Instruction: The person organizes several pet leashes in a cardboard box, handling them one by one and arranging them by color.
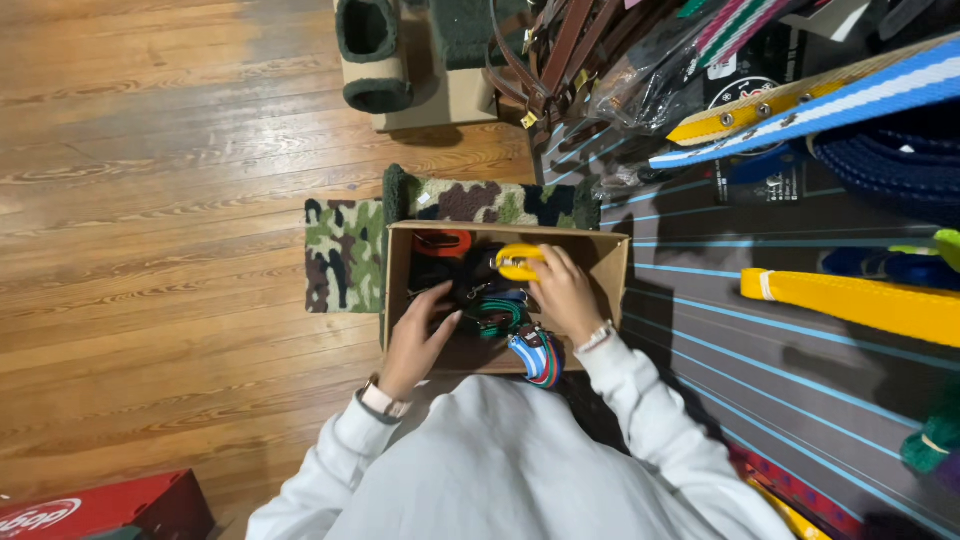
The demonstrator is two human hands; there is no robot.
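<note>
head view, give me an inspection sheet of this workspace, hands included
surface: wooden plank floor; a cardboard box stands open on it, partly on a camouflage mat.
job's things: rolled belts in the box, among them a yellow belt, an orange one and a green one; a blue striped belt at the box's near edge.
clutter: red box at lower left.
hands: left hand reaches into the box among dark belts; right hand grips the yellow belt.
cables: nothing seen.
surroundings: grey slat wall with hanging belts, brown leather straps above.
</note>
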